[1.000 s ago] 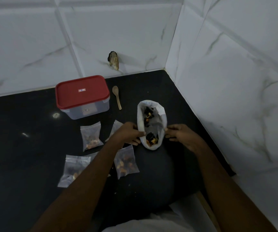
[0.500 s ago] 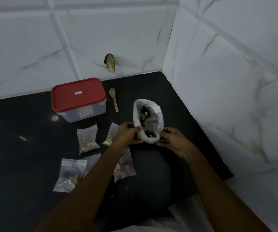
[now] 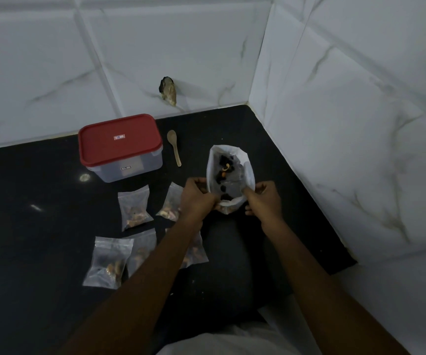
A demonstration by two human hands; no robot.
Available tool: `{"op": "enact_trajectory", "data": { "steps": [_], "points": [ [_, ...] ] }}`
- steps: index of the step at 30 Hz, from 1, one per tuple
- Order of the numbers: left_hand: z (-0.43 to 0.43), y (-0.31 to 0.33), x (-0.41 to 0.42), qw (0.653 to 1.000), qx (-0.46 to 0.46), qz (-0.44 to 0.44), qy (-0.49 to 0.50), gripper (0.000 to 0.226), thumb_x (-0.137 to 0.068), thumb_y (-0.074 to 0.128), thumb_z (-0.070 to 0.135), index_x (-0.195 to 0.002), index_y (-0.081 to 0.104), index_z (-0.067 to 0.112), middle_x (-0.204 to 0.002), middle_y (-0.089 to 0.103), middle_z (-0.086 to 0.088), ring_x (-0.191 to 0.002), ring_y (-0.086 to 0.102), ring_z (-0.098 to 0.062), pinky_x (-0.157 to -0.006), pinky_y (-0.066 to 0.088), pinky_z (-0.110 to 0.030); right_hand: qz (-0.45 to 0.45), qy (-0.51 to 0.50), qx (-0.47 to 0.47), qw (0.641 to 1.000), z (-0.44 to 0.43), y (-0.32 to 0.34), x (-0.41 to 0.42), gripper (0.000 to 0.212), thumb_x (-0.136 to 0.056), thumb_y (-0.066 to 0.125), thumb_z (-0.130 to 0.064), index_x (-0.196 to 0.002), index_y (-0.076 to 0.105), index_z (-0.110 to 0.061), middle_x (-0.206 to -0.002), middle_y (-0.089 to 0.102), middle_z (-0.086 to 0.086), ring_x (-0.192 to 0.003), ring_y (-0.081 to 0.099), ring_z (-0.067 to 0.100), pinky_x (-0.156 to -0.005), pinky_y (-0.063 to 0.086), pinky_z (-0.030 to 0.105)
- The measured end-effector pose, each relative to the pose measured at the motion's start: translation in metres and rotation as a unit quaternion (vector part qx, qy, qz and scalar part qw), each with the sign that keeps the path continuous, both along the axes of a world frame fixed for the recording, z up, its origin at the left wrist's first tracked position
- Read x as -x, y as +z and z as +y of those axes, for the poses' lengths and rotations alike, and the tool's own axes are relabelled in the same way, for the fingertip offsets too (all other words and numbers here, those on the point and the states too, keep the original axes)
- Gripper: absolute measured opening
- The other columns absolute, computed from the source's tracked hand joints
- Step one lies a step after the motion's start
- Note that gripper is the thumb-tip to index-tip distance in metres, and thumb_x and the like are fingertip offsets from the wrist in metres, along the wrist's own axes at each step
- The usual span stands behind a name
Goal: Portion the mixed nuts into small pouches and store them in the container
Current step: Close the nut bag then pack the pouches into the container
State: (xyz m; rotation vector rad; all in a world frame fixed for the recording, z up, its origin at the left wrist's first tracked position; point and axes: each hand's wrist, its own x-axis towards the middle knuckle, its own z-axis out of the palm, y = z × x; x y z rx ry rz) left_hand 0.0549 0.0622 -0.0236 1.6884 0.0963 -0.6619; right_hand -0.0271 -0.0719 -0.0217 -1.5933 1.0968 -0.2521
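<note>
Clear filled pouches (image 3: pixel 135 206) lie beside the lidded container (image 3: pixel 119 139) (none visibly stored), left hand (image 3: pixel 198 198) and right hand (image 3: pixel 264 198) pinching the nut bag (image 3: pixel 242 156).

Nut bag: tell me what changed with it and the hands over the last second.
Both hands kept hold of the white nut bag. The right hand slid inward, toward the left hand, bunching the bag's near end between them. The red-lidded container, wooden spoon and filled pouches stayed put.

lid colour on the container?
Red, with a small white label in the middle, on the lid; the head view shows it.
</note>
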Motion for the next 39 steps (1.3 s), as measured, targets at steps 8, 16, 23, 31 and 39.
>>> {"op": "enact_trajectory", "data": {
  "steps": [8,16,23,31,39],
  "points": [
    [0.003,-0.003,-0.006,0.983,-0.100,-0.122,-0.095,0.070,-0.073,0.081,0.010,-0.127,0.039,0.024,-0.124,0.051,-0.005,-0.094,0.066,-0.022,-0.055,0.059,-0.026,0.031,0.122,0.096,0.987,0.003,0.004,0.004,0.034,-0.081,0.075,-0.014,-0.104,0.050,-0.016,-0.093,0.062,0.003,-0.072,0.067,0.017,-0.060,0.059,0.031],
    [0.001,0.007,-0.043,0.985,-0.108,-0.098,-0.092,0.062,-0.087,0.070,0.028,-0.139,0.038,0.019,-0.133,0.051,-0.006,-0.105,0.059,-0.017,-0.074,0.057,-0.033,0.046,0.083,0.041,0.995,-0.036,0.016,-0.019,0.049,-0.089,0.065,-0.042,-0.130,0.052,-0.018,-0.118,0.059,0.001,-0.103,0.058,0.017,-0.091,0.050,0.037],
    [-0.019,0.025,-0.060,0.987,-0.068,-0.005,-0.147,0.039,-0.097,0.057,0.036,-0.128,0.053,0.012,-0.115,0.064,-0.010,-0.095,0.066,-0.018,-0.072,0.057,-0.031,0.050,0.151,-0.042,0.986,-0.046,0.026,-0.053,0.030,-0.099,0.052,-0.037,-0.115,0.062,-0.013,-0.110,0.067,0.009,-0.096,0.064,0.021,-0.084,0.054,0.036],
    [-0.017,0.020,-0.074,0.980,-0.085,0.036,-0.179,0.062,-0.098,0.031,0.063,-0.117,0.064,0.014,-0.104,0.069,-0.015,-0.093,0.068,-0.027,-0.076,0.058,-0.038,0.067,0.126,-0.126,0.982,-0.057,0.028,-0.062,0.040,-0.103,0.043,-0.042,-0.102,0.068,-0.012,-0.094,0.070,0.010,-0.086,0.066,0.023,-0.065,0.051,0.031],
    [-0.018,0.017,-0.093,0.978,0.056,0.165,-0.112,0.052,-0.092,0.055,0.056,-0.116,0.069,0.013,-0.111,0.071,-0.013,-0.104,0.066,-0.028,-0.088,0.054,-0.041,-0.004,0.148,-0.307,0.940,-0.071,0.018,-0.068,0.036,-0.094,0.061,-0.041,-0.115,0.071,-0.014,-0.111,0.073,0.012,-0.105,0.068,0.026,-0.094,0.054,0.042]
  ]
}}
